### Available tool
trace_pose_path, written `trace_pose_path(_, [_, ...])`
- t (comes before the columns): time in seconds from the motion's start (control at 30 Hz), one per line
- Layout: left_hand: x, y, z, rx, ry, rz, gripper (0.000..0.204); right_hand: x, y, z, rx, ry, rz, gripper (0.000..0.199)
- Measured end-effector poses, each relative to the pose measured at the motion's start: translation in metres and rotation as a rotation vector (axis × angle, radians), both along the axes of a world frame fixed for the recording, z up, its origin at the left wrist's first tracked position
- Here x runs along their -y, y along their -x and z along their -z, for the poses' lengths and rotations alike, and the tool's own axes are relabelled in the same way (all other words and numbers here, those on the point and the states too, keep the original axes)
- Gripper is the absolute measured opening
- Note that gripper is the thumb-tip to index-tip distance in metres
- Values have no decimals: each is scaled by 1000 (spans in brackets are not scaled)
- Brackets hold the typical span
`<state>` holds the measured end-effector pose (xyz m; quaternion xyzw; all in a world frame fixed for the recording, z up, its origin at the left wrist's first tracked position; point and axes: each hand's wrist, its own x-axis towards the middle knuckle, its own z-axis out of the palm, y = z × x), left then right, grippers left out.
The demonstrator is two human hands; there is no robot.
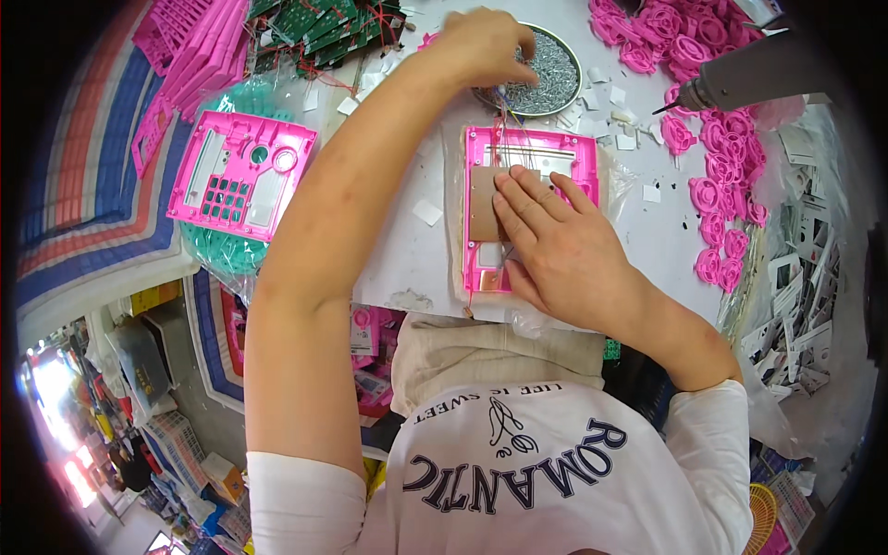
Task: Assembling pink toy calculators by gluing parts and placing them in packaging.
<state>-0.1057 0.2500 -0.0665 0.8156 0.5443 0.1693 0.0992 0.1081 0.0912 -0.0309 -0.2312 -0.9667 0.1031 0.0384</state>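
My left hand [486,48] reaches over the rim of a round tin [580,79] filled with small silver screws [553,67]. Its thumb and forefinger curve apart, slightly blurred, with nothing visible between them. Flat on a brown board [485,208] lies my right hand [569,231], fingers stretched out and pressing it. That board sits inside an upturned pink plastic housing [592,157], whose frame surrounds it. Thin wires [518,134] run from the housing's top end toward the tin. Part of the board is hidden under my right fingers.
To the left, another pink housing with a keypad [242,176] rests on a bagged green bundle [217,245]. Green circuit boards [319,28] pile up at the back. Pink ring-shaped parts [712,194] lie on the right, below a dark power screwdriver [740,74]. White scraps [428,212] dot the table.
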Motion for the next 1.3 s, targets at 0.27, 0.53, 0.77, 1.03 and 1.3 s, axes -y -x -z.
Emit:
trace_pose_path(0.27, [-25, -14, 5, -256, -333, 60, 23, 0, -5, 6, -50, -28, 6, 60])
trace_pose_path(0.53, [80, -2, -56, 336, -79, -121, 22, 4, 0, 6, -49, -63, -14, 69])
trace_pose_path(0.77, [201, -34, -7, 940, 361, -340, 16, -11, -10, -6, -205, 141, -54, 53])
trace_pose_path(1.03, [205, -33, -9, 508, 77, -189, 11, -96, -96, -85, -995, -421, 676, 20])
trace_pose_path(1.3, [215, -35, -8, 523, -116, -76, 11, -119, -23, -67, -1072, 1157, -103, 20])
